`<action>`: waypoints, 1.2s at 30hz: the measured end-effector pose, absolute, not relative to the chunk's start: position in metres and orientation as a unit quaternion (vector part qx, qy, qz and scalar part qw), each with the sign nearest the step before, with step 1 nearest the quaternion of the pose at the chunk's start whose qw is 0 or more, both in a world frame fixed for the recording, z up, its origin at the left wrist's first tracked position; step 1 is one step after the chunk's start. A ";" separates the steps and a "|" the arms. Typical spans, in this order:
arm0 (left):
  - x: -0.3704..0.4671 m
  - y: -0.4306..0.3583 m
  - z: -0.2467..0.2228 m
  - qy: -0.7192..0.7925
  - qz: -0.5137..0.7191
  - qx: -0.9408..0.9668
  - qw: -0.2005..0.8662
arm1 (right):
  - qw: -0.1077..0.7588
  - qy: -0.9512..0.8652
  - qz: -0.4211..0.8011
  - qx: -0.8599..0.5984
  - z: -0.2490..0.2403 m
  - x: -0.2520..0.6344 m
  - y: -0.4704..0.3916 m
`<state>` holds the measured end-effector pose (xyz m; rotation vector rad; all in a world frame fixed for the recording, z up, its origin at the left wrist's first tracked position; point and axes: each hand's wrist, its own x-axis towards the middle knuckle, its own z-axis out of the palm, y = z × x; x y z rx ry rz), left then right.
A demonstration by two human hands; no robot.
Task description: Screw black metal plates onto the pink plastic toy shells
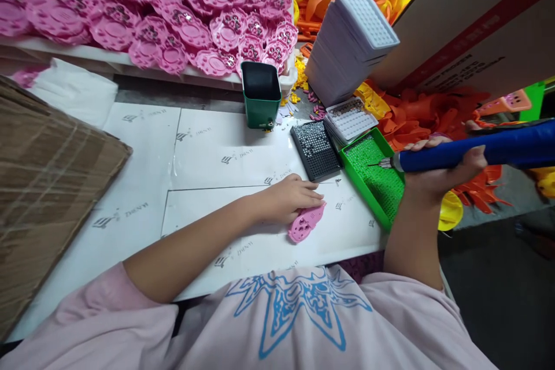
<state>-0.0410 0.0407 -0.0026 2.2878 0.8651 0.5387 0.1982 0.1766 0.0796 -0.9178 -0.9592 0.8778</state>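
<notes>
My left hand [289,198] lies on a small pink plastic part [306,222] and presses it flat onto the white table [208,156]. In my right hand [437,170] I grip a blue electric screwdriver [477,153]. Its metal tip points left over a green screw tray [373,176] at the table's right edge. A black screw tray [315,150] lies just left of the green one.
A green bin [261,95] stands at the back of the table. Behind it sits a heap of pink plastic parts [173,6]. A leaning stack of grey trays [351,43] rises at the back right, with orange and yellow parts around it. Cardboard [43,185] covers the left.
</notes>
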 end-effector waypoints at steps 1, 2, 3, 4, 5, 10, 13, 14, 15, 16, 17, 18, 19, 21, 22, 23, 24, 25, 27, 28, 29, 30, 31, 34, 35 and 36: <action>-0.041 0.041 0.000 0.329 0.192 0.867 0.321 | 0.701 -0.437 0.395 -0.403 0.082 0.196 0.172; -0.042 0.041 0.001 0.328 0.182 0.867 0.327 | 0.701 -0.447 0.397 -0.388 0.084 0.194 0.167; -0.042 0.041 0.003 0.326 0.176 0.868 0.332 | 0.700 -0.459 0.403 -0.369 0.085 0.192 0.162; -0.042 0.041 0.004 0.324 0.175 0.867 0.335 | 0.693 -0.471 0.417 -0.351 0.087 0.189 0.156; -0.041 0.041 0.005 0.323 0.177 0.867 0.336 | 0.685 -0.484 0.432 -0.332 0.088 0.186 0.149; -0.040 0.040 0.005 0.349 0.190 0.862 0.315 | 0.625 -0.535 0.496 -0.277 0.090 0.175 0.120; -0.036 0.038 0.002 0.359 0.197 0.864 0.292 | 0.601 -0.547 0.513 -0.276 0.088 0.172 0.108; -0.033 0.036 0.001 0.370 0.199 0.863 0.280 | 0.598 -0.549 0.516 -0.273 0.087 0.172 0.106; -0.030 0.034 0.001 0.388 0.200 0.860 0.265 | 0.597 -0.551 0.518 -0.267 0.085 0.172 0.104; -0.026 0.030 0.001 0.412 0.200 0.853 0.248 | 0.597 -0.552 0.520 -0.260 0.084 0.172 0.103; -0.022 0.027 0.001 0.439 0.196 0.846 0.233 | 0.597 -0.552 0.523 -0.255 0.083 0.173 0.102; -0.018 0.023 0.002 0.462 0.189 0.838 0.221 | 0.598 -0.550 0.525 -0.253 0.083 0.173 0.101; -0.015 0.020 0.004 0.479 0.178 0.833 0.212 | 0.600 -0.546 0.526 -0.256 0.083 0.174 0.101; -0.010 0.016 0.008 0.492 0.149 0.831 0.211 | 0.604 -0.540 0.523 -0.265 0.084 0.176 0.099; -0.009 0.016 0.010 0.496 0.139 0.830 0.216 | 0.606 -0.537 0.521 -0.271 0.086 0.177 0.098; -0.010 0.016 0.012 0.500 0.138 0.825 0.226 | 0.608 -0.534 0.519 -0.275 0.088 0.179 0.097; -0.011 0.018 0.014 0.505 0.151 0.814 0.242 | 0.611 -0.533 0.517 -0.275 0.091 0.180 0.097; -0.013 0.020 0.014 0.507 0.180 0.799 0.269 | 0.614 -0.533 0.514 -0.274 0.094 0.182 0.096; -0.018 0.025 0.012 0.489 0.263 0.743 0.373 | 0.625 -0.533 0.500 -0.275 0.100 0.186 0.098; -0.021 0.028 0.010 0.464 0.308 0.696 0.453 | 0.632 -0.533 0.488 -0.279 0.104 0.188 0.101; -0.023 0.030 0.008 0.433 0.350 0.632 0.539 | 0.645 -0.530 0.471 -0.286 0.107 0.191 0.104; -0.025 0.032 0.005 0.397 0.386 0.555 0.621 | 0.661 -0.522 0.450 -0.297 0.109 0.193 0.108; -0.027 0.034 0.003 0.363 0.411 0.473 0.690 | 0.679 -0.512 0.426 -0.310 0.111 0.197 0.113; -0.031 0.036 0.002 0.305 0.450 0.286 0.789 | 0.725 -0.473 0.367 -0.340 0.113 0.207 0.129; -0.032 0.036 0.003 0.301 0.451 0.255 0.801 | 0.732 -0.464 0.360 -0.346 0.112 0.210 0.133; -0.032 0.036 0.004 0.300 0.451 0.236 0.807 | 0.735 -0.456 0.359 -0.350 0.111 0.213 0.137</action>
